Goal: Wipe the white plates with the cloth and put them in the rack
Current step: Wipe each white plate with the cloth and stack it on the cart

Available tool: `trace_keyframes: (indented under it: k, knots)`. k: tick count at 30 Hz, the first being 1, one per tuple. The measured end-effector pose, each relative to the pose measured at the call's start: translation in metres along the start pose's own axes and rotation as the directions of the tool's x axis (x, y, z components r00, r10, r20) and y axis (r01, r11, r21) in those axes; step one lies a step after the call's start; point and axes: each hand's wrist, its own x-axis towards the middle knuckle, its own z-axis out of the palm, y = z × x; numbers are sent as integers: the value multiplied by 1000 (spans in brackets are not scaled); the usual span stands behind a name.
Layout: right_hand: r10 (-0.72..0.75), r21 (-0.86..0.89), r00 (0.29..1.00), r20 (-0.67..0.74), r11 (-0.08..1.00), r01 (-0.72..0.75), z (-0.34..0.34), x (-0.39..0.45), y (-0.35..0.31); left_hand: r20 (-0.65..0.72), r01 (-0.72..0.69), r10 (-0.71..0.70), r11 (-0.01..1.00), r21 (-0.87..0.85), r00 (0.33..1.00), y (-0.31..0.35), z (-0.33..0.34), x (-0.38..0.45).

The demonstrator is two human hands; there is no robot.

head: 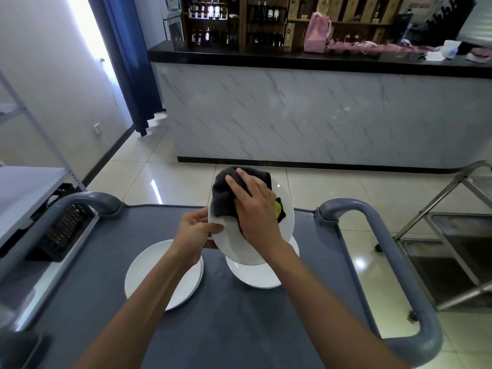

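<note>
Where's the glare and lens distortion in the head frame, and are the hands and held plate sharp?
Head view: blown-out daylight at the doorway top left, with bright reflections on the floor tiles. Wide-angle bending curves the cart handles and the bar counter. The left hand, right hand, dark cloth and held plate are fairly sharp; the frame edges look soft.

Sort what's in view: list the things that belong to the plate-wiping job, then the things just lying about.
Job:
held plate
dark cloth
left hand
right hand
left plate stack
right plate stack
black rack

Lying about:
pink bag
bottles
blue curtain
steel stand
</note>
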Motion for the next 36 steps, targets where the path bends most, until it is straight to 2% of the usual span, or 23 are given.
trace_keyframes:
  k: [4, 12, 20, 25, 36]
  knots:
    - [13, -28, 1000, -22, 1000, -13, -1, 0, 4, 5, -3, 3, 1000, -6, 1000, -4, -4, 0]
    - [181, -88, 982, -58, 979, -186, -15, 10, 36, -44, -18, 15, 998, -63, 999, -15, -17, 4]
    - [296, 131, 952, 78, 944, -304, -14, -2, 51, -106, -24, 14, 995, -99, 994, -22, -25, 9]
    - [349, 264, 931, 110, 893, -366, -19, -1, 50, -85, -26, 19, 996, -85, 996, -22, -35, 14]
    - [382, 333, 907, 177, 844, -420, -24, 2, 49, -26, -1, -1, 998, -57, 1000, -25, -45, 21]
